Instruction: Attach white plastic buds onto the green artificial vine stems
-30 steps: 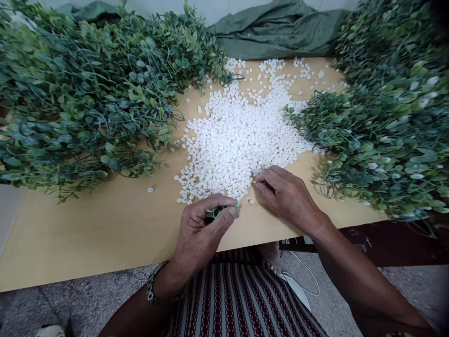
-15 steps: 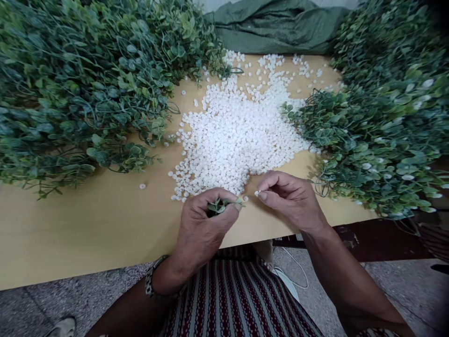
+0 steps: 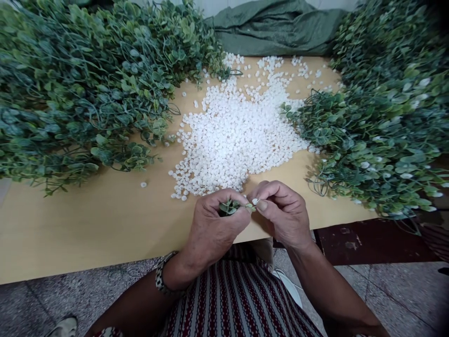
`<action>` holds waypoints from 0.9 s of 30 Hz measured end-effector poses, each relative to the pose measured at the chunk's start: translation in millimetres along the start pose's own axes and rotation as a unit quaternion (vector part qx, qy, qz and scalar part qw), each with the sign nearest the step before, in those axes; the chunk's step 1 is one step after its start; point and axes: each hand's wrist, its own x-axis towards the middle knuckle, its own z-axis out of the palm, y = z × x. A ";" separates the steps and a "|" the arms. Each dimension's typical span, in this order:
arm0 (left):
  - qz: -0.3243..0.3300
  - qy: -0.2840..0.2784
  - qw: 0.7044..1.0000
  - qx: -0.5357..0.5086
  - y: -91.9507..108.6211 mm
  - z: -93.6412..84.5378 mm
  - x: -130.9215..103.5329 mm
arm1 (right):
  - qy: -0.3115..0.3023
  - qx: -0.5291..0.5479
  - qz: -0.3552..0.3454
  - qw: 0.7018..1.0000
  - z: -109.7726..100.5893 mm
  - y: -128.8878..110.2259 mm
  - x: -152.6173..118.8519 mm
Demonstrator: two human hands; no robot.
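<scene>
My left hand (image 3: 217, 220) is closed around a sprig of artificial greenery (image 3: 229, 207), whose pale green tip pokes out between thumb and forefinger. Pinched between the thumb and forefinger of my right hand (image 3: 284, 210) is a small white flower bud (image 3: 255, 201). The bud is right at the sprig's tip; whether it is seated on the tip I cannot tell. Just beyond both hands spreads a heap of small white buds (image 3: 238, 131) on the wooden table (image 3: 105, 224). Most of the sprig is hidden inside my left palm.
Artificial leafy bunches (image 3: 105, 84) fill the table's left side. More bunches with white buds among the leaves (image 3: 382, 131) lie on the right. A dark green cloth (image 3: 277, 28) is at the back. One stray bud (image 3: 143, 185) lies left of the heap.
My right hand has moved left and slightly down, bringing the white bud to the sprig's tip. My left hand, holding the sprig, has shifted a little right.
</scene>
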 end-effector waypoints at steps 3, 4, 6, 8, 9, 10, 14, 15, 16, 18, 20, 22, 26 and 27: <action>0.001 0.000 1.000 0.000 -0.6 1.3 -0.2 | 0.009 0.032 -0.003 0.999 2.3 2.3 -2.5; 0.002 0.000 1.000 0.000 -0.8 1.3 0.0 | 0.010 0.043 -0.005 0.999 2.9 2.7 -2.9; 0.003 0.002 1.000 0.000 -1.1 1.0 0.7 | 0.011 0.059 -0.008 0.998 4.0 3.1 -3.4; 0.002 0.002 1.000 -0.001 -1.2 0.5 1.8 | 0.015 0.064 -0.009 0.998 4.7 3.2 -3.6; 0.002 0.000 1.000 -0.001 -1.3 0.2 2.3 | 0.018 0.064 -0.012 0.998 5.0 3.4 -3.6; 0.002 -0.001 1.000 0.001 -1.4 0.0 2.9 | 0.019 0.063 -0.018 0.998 5.2 3.6 -3.6; 0.011 -0.001 1.000 0.011 -2.5 -0.3 3.9 | 0.024 0.049 -0.050 0.997 6.2 4.7 -3.9; 0.012 0.000 1.000 0.013 -3.0 -0.2 3.8 | 0.026 0.040 -0.059 0.997 6.6 4.8 -4.1; 0.013 0.001 1.000 0.015 -3.4 -0.2 3.7 | 0.027 0.028 -0.069 0.997 7.0 4.8 -4.3; 0.014 0.005 1.000 0.019 -3.9 0.1 3.3 | 0.029 0.000 -0.092 0.995 7.6 4.4 -4.7; 0.017 0.005 1.000 0.023 -3.6 0.2 3.2 | 0.033 -0.033 -0.113 0.992 7.7 4.0 -5.0; 0.023 0.001 0.999 0.027 -2.7 0.3 3.5 | 0.039 -0.066 -0.131 0.988 7.2 3.9 -5.1; 0.035 -0.009 0.998 0.049 -1.9 0.0 5.0 | 0.042 -0.123 -0.164 0.978 5.0 5.1 -5.6; 0.037 -0.009 0.998 0.052 -2.2 0.0 5.3 | 0.043 -0.132 -0.169 0.976 4.5 5.5 -5.9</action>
